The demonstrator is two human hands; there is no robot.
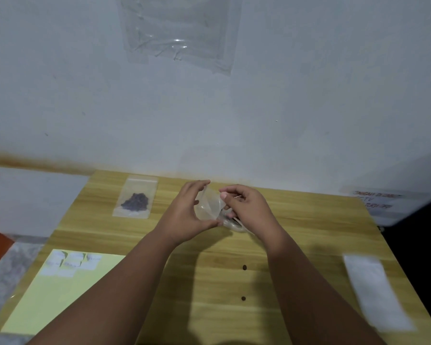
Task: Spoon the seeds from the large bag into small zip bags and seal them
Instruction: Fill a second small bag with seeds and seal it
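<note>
Both my hands hold a small clear zip bag (207, 204) above the middle of the wooden table (296, 240). My left hand (187, 215) pinches its left side between thumb and fingers. My right hand (246, 207) grips its right side, and beneath that hand shows part of a clear plastic spoon or bag (235, 224); I cannot tell which. A zip bag with a heap of dark seeds (135, 197) lies flat at the back left of the table. Two loose dark seeds (244, 267) lie on the table between my forearms.
A pale yellow sheet (60, 295) with several small white labels (70, 263) lies at the front left. A blurred white strip (376, 290) lies at the right edge. The wall stands just behind the table, with clear plastic (182, 33) taped to it.
</note>
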